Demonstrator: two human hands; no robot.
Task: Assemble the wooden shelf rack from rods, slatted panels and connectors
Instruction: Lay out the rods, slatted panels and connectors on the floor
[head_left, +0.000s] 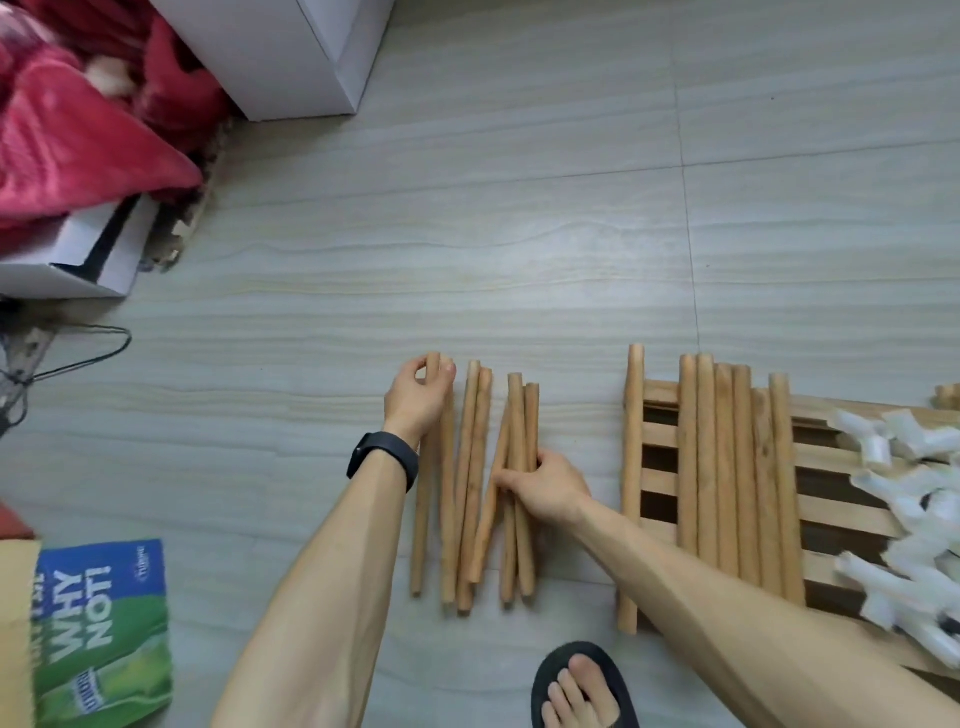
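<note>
Looking down through the head camera, I had a sandalled foot (576, 686) nearest me and, off to the left, a green and blue bag (104, 634) that read "WHY NOT!"; its smaller print was too blurred to make out. Past that, the right hand (545, 491) was curled round a bundle of rods (519, 415) at mid-length, while the left hand (418, 397) pinched the far tip of the leftmost rod (420, 545). These lay side by side on the floor (467, 260). To the right, the other rods (727, 467) rested across a slatted panel (661, 478), with white connectors (904, 499) heaped on its right part. I judged the job barely begun: parts were only sorted, nothing was joined, and all the fitting remained. Farthest off were a white cabinet (291, 52) and red cloth (78, 130)
</note>
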